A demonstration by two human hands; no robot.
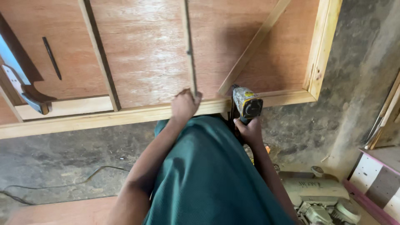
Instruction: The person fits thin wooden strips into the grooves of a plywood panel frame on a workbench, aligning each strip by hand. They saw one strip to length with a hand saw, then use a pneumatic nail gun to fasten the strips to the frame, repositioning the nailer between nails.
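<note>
Head camera, looking down: a person in a green shirt stands at a framed plywood panel (146, 50). The left hand (184, 104), arm stretched forward, is closed around the near end of a thin wooden strip (189, 50) lying across the panel. The right hand (250, 131), arm bent at the side, grips a yellow nail gun (246, 103) held against the panel's near frame edge (104, 116).

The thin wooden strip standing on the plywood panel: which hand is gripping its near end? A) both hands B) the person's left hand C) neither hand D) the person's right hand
B: the left hand is closed around the near end of the thin wooden strip, while the right hand holds a yellow and black nail gun at the panel's frame edge.
</note>
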